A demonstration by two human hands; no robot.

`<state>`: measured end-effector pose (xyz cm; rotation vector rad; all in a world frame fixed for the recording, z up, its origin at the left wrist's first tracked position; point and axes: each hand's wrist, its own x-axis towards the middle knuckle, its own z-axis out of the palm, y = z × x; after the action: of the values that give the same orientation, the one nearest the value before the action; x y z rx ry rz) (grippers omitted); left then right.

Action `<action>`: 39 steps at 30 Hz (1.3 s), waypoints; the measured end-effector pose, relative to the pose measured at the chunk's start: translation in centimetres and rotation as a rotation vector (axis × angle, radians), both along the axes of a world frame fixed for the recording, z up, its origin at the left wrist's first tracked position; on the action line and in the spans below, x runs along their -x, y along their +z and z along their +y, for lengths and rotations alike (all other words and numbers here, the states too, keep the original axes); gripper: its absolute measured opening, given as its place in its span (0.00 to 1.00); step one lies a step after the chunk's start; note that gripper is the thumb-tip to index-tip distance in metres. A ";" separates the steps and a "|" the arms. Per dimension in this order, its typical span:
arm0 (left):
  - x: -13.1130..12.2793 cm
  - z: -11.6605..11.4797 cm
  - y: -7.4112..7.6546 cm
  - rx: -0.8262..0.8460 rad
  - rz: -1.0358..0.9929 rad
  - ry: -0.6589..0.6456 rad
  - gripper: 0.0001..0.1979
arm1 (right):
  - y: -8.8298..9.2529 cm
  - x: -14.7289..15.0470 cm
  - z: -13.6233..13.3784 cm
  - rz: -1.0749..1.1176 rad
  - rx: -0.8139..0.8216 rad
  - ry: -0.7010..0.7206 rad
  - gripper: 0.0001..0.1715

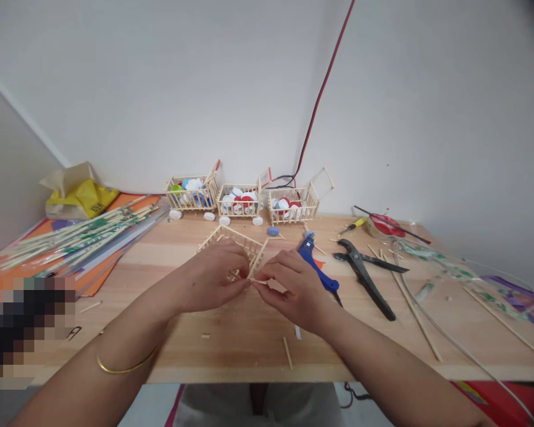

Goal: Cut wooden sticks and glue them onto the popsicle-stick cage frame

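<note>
A small cart frame of thin wooden sticks (pixel 222 232) stands on the table, partly hidden behind my hands. My left hand (pixel 218 267) is closed on its near corner, the fingers reaching over the stick wall. My right hand (pixel 293 284) pinches a short wooden stick (pixel 260 281) between thumb and fingers, its tip meeting that same corner. Just beyond my right hand lies a blue glue gun (pixel 315 261). Past the frame is a blue bottle cap (pixel 273 231).
Three stick carts filled with bottle caps (pixel 244 204) line the wall. Black pliers (pixel 367 281) and loose sticks lie right, near a red bowl (pixel 385 225). Bundled sticks (pixel 89 237) and a yellow tissue pack (pixel 80 196) are left. A cable (pixel 449 338) crosses the right side.
</note>
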<state>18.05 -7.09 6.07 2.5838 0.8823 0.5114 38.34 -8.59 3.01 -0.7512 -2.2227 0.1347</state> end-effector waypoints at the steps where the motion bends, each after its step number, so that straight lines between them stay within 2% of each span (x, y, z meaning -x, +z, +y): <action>1: 0.0 0.0 0.0 0.000 0.000 -0.005 0.05 | 0.0 0.0 0.0 -0.005 0.001 -0.002 0.04; 39: -0.1 0.1 0.0 -0.009 -0.007 0.000 0.05 | -0.1 0.0 0.0 0.003 -0.021 0.003 0.04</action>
<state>18.12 -6.97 6.02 2.5883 0.8800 0.5255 38.33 -8.55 2.93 -0.7351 -2.2190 0.1138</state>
